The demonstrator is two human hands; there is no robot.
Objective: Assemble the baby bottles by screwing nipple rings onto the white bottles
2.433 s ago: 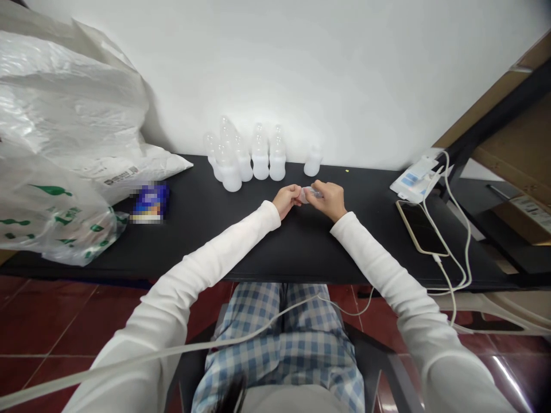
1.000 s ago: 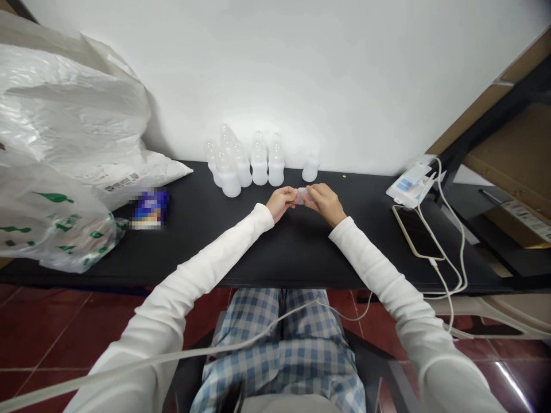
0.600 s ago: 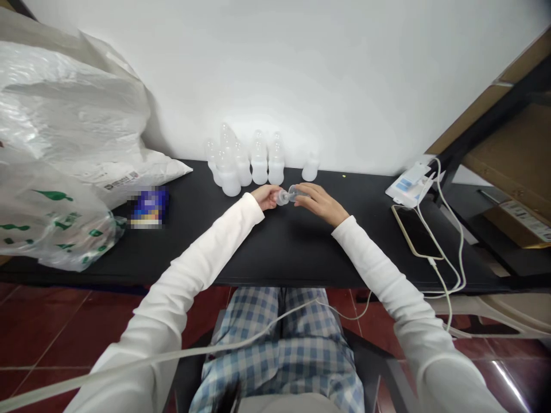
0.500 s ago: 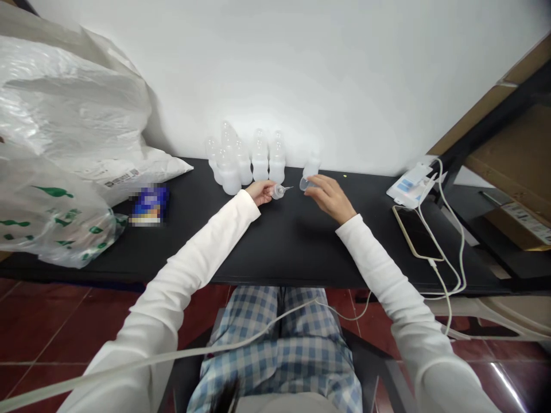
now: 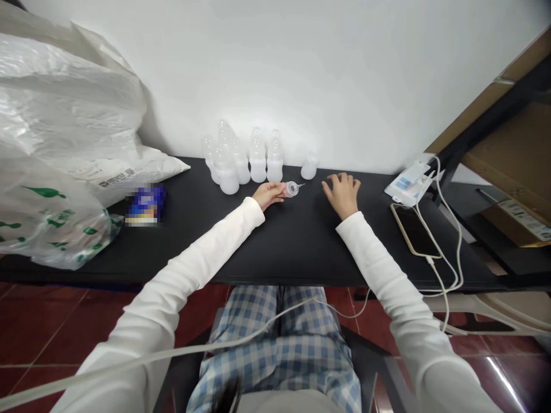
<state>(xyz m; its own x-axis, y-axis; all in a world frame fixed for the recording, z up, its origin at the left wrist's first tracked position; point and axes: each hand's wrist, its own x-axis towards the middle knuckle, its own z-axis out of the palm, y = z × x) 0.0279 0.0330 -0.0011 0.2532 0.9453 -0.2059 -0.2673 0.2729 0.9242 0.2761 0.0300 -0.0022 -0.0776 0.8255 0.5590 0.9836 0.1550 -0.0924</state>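
Observation:
My left hand [image 5: 269, 194] rests on the black desk [image 5: 275, 241] and grips a small clear nozzle cap [image 5: 293, 188] with a thin tip pointing right. My right hand [image 5: 343, 193] lies on the desk to the right of it with fingers curled downward over the surface; I cannot see whether anything is under them. Just behind both hands, several small translucent white bottles [image 5: 241, 158] stand in a cluster by the wall. One more short bottle [image 5: 309, 165] stands alone to their right.
Large white plastic bags [image 5: 60, 143] fill the desk's left end, with a blue packet [image 5: 145, 205] beside them. A phone [image 5: 413, 229] on a white cable and a white box [image 5: 408, 182] lie at the right. A shelf frame [image 5: 508, 172] rises at far right.
My hands were together working on one small clear piece. They have pulled apart: the left keeps the nozzle cap, the right moved right and settled on the desk.

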